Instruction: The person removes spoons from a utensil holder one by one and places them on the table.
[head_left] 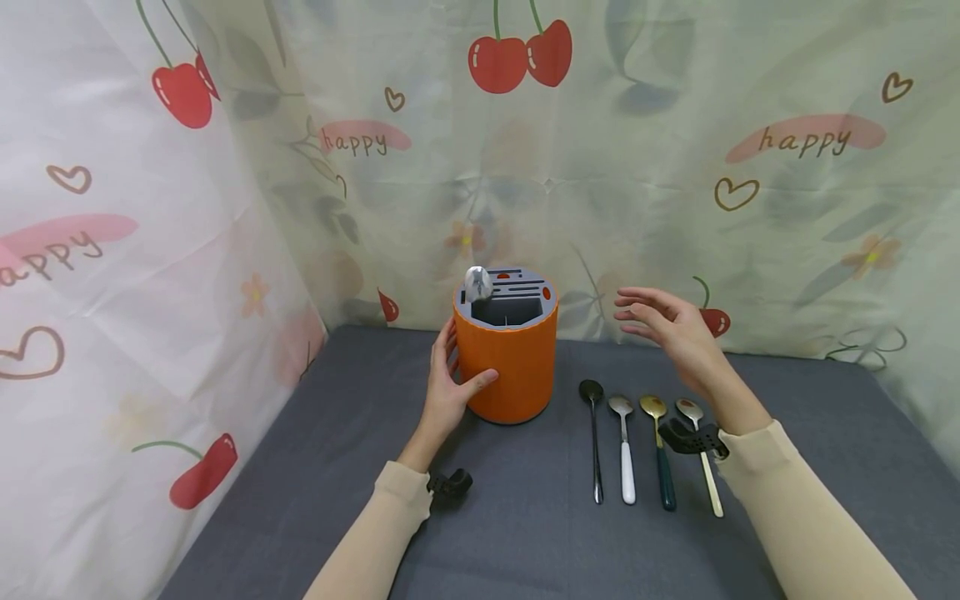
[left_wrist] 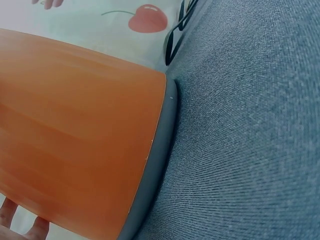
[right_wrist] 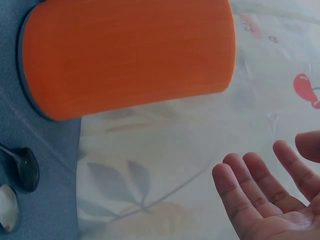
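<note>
An orange round utensil holder (head_left: 510, 375) with a grey slotted top stands at the back of the table. The bowl of a silver spoon (head_left: 478, 284) sticks up from its left side; the handle is hidden inside. My left hand (head_left: 448, 387) grips the holder's left side, thumb across the front, fingers round the far side. To the right, my right hand (head_left: 671, 329) is raised and holds nothing, fingers apart. Lying in a row are a black spoon (head_left: 594, 433), a white-handled spoon (head_left: 627, 467), a gold spoon with a dark green handle (head_left: 665, 475) and a cream-handled spoon (head_left: 711, 487).
A dark grey cloth (head_left: 510, 533) covers the table. Behind it and along the left hangs a pale curtain (head_left: 555, 208) printed with cherries, hearts and lettering. The spoons lie to the right of the holder, below the right hand.
</note>
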